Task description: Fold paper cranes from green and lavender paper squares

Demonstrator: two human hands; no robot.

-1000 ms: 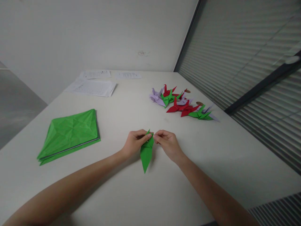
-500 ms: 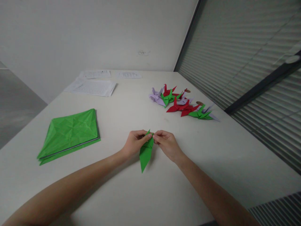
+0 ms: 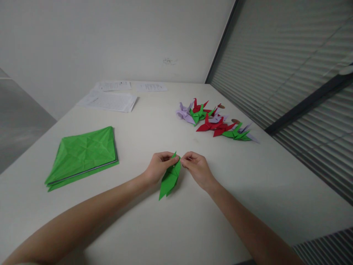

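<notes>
A partly folded green origami crane (image 3: 170,178) is between my hands above the white table, its long pointed wings hanging toward me. My left hand (image 3: 160,165) is closed on it, thumb pressing its upper part. At the crane's right edge, my right hand (image 3: 196,166) is closed in a pinch, thumb and fingertips together. These fingertips meet the paper at a small tip, which they largely hide.
On the left of the table (image 3: 132,228) lies a stack of creased green paper (image 3: 85,152). Printed sheets (image 3: 113,102) are at the back left. Several finished paper cranes (image 3: 209,125) in red, green and lilac sit at the right, near the window blinds (image 3: 281,66).
The green crane's lower wings have spread apart, one tip swinging left so that two points show. Both hands stay nearly in place, and the view has shifted slightly.
</notes>
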